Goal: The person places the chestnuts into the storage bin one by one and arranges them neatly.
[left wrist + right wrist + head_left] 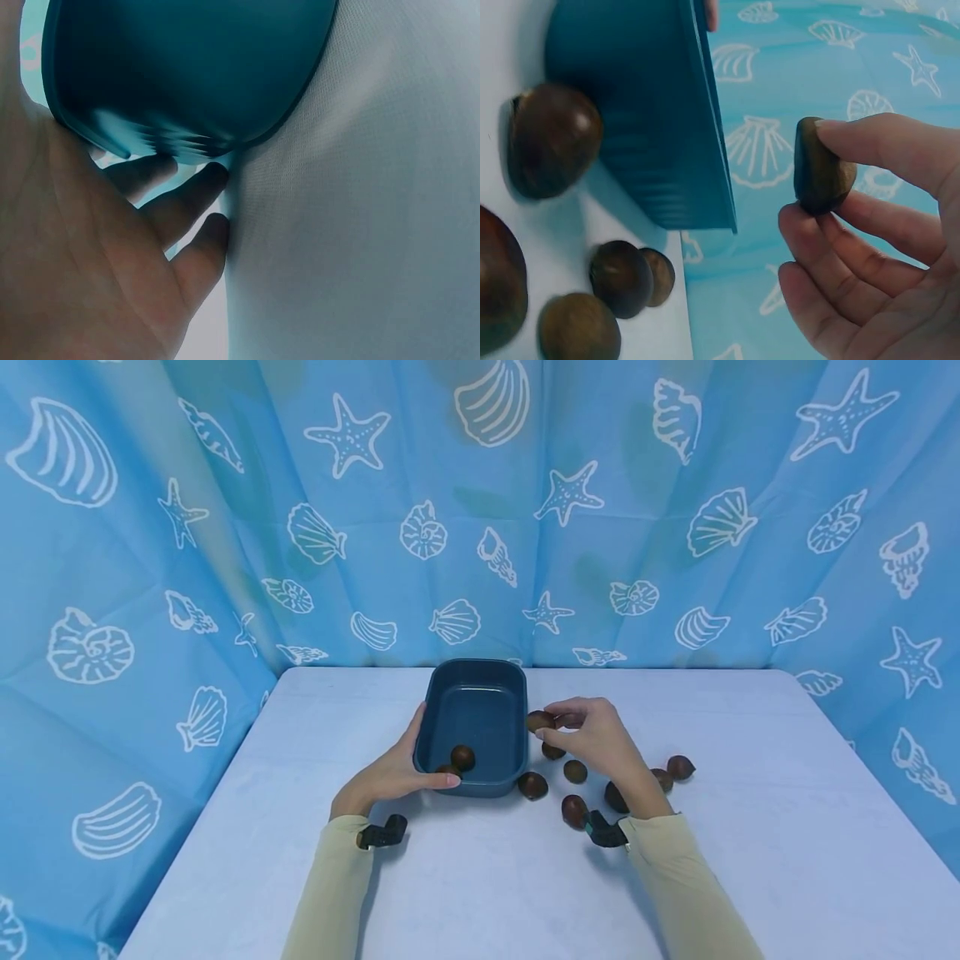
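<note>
A dark blue rectangular box (480, 727) stands at the far middle of the table, with two chestnuts visible inside near its front end, one of them (462, 757) in full view. My left hand (393, 768) holds the box at its near left corner, thumb along the front rim and fingers against the left side. Just outside the right rim, my right hand (596, 739) pinches a brown chestnut (821, 166) between thumb and fingertips, above the table. Beneath and around that hand lie several loose chestnuts, one (532, 785) close to the box's near right corner.
A white cloth covers the table (480, 877). Behind it and at the sides hangs a blue curtain (637, 510) with white shells and starfish. Other chestnuts, such as one at the far right of the group (680, 767), lie around the right wrist.
</note>
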Demonstrator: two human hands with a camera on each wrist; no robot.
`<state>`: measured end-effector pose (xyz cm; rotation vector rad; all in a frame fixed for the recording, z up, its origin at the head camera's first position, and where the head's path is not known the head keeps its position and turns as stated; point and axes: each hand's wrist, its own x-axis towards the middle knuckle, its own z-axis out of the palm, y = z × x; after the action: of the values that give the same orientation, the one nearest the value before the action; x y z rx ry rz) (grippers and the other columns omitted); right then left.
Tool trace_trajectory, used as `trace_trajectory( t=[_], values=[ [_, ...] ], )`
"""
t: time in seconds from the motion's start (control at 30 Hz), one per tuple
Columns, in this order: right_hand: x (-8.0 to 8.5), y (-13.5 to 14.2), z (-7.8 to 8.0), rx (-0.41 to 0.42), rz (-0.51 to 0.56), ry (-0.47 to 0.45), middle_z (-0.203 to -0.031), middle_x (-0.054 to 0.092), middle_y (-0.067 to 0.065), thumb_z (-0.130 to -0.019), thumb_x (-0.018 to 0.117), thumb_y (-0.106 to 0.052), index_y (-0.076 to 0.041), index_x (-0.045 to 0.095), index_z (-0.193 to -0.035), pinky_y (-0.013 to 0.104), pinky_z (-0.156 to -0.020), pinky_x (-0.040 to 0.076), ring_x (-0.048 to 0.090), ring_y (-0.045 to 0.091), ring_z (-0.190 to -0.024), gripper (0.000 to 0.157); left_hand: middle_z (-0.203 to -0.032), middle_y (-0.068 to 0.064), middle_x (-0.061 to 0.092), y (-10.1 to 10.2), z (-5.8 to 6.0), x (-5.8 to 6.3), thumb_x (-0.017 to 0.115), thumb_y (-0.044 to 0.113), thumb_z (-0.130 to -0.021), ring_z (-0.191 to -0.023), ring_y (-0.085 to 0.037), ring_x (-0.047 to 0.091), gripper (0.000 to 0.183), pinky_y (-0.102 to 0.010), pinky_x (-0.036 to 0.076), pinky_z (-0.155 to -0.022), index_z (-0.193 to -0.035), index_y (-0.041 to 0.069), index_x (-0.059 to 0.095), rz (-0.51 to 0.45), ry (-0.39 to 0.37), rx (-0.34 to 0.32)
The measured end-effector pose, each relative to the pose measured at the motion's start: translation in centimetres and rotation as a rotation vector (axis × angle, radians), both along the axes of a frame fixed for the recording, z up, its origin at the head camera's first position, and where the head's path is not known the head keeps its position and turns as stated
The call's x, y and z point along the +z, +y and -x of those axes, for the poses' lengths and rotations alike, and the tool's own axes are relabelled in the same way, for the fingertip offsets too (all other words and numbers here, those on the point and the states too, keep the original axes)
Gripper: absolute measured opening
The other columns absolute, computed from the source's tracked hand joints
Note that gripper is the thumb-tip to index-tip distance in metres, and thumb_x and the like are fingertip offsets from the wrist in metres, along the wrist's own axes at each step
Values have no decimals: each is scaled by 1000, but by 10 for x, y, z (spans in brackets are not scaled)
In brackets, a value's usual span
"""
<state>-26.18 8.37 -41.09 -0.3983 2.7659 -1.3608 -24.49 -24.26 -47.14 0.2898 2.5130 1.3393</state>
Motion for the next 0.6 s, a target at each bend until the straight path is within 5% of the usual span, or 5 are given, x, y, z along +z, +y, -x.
trace_trajectory(
  t=[0.6],
  values=[
    [-16,-33,-9,128,43,72,-109,78,5,-90,80,-27,-9,76,-122,46,-92,59,69,23,-107,37,-175,13,-7,0,0,1,85,44,-81,-163,-28,9,130,-67,20,-126,-163,44,-16,-42,20,-5]
  ],
)
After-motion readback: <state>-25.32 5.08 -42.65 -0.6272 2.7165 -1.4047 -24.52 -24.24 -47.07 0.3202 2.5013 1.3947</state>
